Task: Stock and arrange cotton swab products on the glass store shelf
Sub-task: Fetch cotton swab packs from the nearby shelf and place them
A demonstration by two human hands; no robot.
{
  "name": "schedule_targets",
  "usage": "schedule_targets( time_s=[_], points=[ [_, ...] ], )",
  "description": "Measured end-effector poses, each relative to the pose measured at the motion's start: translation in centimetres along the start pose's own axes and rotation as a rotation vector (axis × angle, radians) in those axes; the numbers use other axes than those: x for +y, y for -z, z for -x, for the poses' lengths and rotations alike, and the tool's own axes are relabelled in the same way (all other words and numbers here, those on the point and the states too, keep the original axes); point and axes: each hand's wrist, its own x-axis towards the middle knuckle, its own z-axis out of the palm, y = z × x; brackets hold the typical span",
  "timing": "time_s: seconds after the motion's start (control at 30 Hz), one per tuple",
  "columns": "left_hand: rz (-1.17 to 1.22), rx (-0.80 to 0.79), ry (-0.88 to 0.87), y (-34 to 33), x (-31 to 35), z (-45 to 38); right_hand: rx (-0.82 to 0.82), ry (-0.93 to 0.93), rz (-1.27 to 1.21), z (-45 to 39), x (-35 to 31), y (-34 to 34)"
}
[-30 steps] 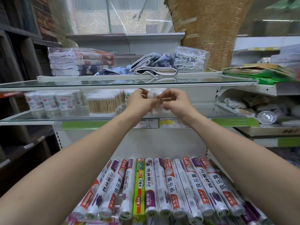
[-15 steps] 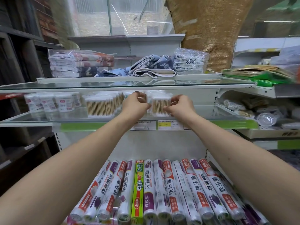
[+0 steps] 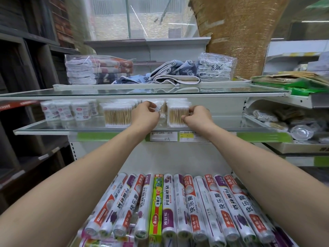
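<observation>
Head view, nearest at 6 o'clock: rolls of plastic wrap (image 3: pixel 167 207) lie side by side on the bottom tier, with both forearms reaching over them. Further in, at about 12 o'clock, the glass shelf (image 3: pixel 53 128) carries the stock. The left hand (image 3: pixel 145 115) has its fingers curled around a small clear packet (image 3: pixel 159 108) held upright between two swab packs. The right hand (image 3: pixel 198 116) pinches the right edge of a clear swab pack (image 3: pixel 178 114), its fingers bent round that edge; the pack stands on the glass just right of the packet. At 10 o'clock another swab pack (image 3: pixel 117 114) stands apart, and beyond it round white tubs (image 3: pixel 71 111) sit in a row. Farthest, above the upper glass, folded towels (image 3: pixel 99 68) are stacked.

Risk, as I judge it: the packs are light, slick and standing on edge on smooth glass, so a push from either hand could tip the pack being held backward or slide it into its neighbours and topple the row. The packet gripped on the left may crumple if it is forced into so narrow a gap.
</observation>
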Motion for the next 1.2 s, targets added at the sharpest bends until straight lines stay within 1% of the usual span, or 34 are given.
schedule_targets(
  time_s=[0.13, 0.23, 0.33, 0.4, 0.5, 0.57, 0.8, 0.93, 1.07, 1.2],
  points=[
    [-0.034, -0.013, -0.021, 0.6, -0.1, 0.7, 0.011, -0.002, 0.002, 0.7, -0.3, 0.3],
    [-0.095, -0.029, -0.084, 1.0, 0.1, 1.5, 0.039, 0.003, -0.024, 1.3, -0.5, 0.8],
    [-0.168, -0.043, -0.142, 1.5, 0.3, 2.6, 0.08, 0.027, 0.096, 1.9, -0.4, 1.1],
    [-0.178, -0.049, -0.16, 1.7, 0.5, 3.3, 0.11, -0.01, 0.193, 2.5, -0.4, 1.4],
    [-0.166, -0.068, -0.166, 2.0, 0.8, 4.0, 0.115, -0.087, 0.247, 3.7, -0.5, 2.0],
    [-0.157, -0.079, -0.181, 2.1, 1.1, 4.4, 0.117, -0.091, 0.253, 4.6, -0.4, 2.4],
    [-0.203, -0.139, -0.207, 1.8, 1.8, 5.8, 0.127, -0.087, 0.193, 6.0, -1.3, 2.6],
    [-0.199, -0.142, -0.192, 2.7, 1.6, 6.0, 0.122, -0.097, 0.148, 5.5, -2.3, 1.9],
    [-0.166, -0.14, -0.172, 3.6, 0.9, 5.5, 0.13, -0.153, 0.049, 4.5, -2.8, 1.2],
    [-0.187, -0.107, -0.174, 4.3, 0.4, 4.6, 0.152, -0.176, -0.007, 3.4, -2.6, 0.7]
  ],
)
